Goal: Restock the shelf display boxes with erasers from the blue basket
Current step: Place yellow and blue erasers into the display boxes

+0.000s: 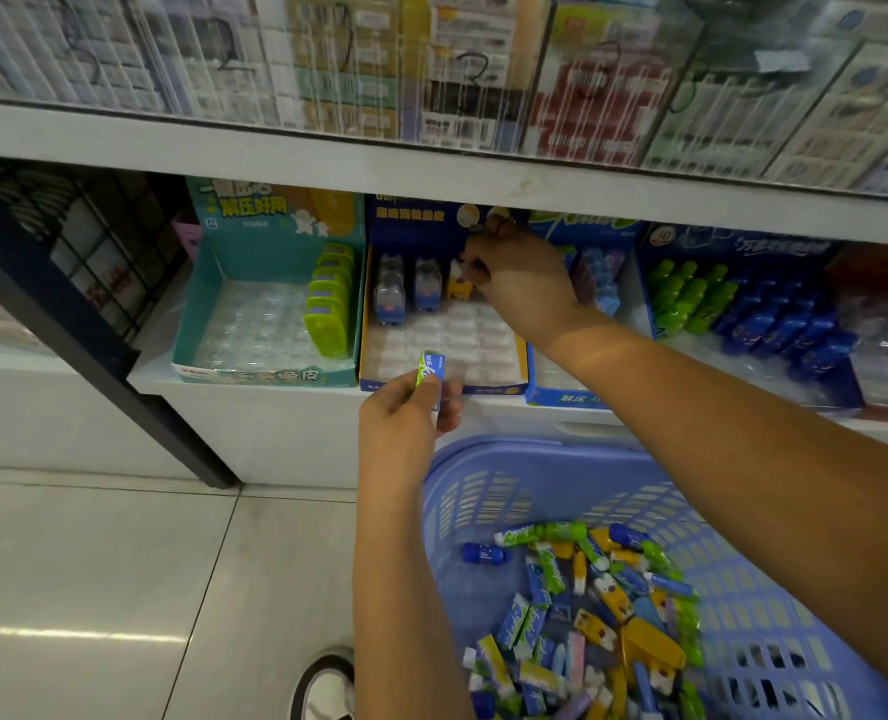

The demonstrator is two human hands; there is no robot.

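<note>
Centre of frame: the right hand (520, 280) is reaching under the upper shelf (275, 153) into the dark-blue display box (494, 389). Its grip is pinching the top of a yellow eraser (458, 289), which is being seated in the back row just beside two blue erasers (428, 289), apparently to extend that row. Just below, the left hand (403, 433) is hovering at the box's front edge. Its grip is pinching a green-and-blue eraser (430, 374) upright, probably staged for a neighbouring box. At lower right of frame, the blue basket (483, 491) is holding the loose erasers (587, 631) within easy reach.
</note>
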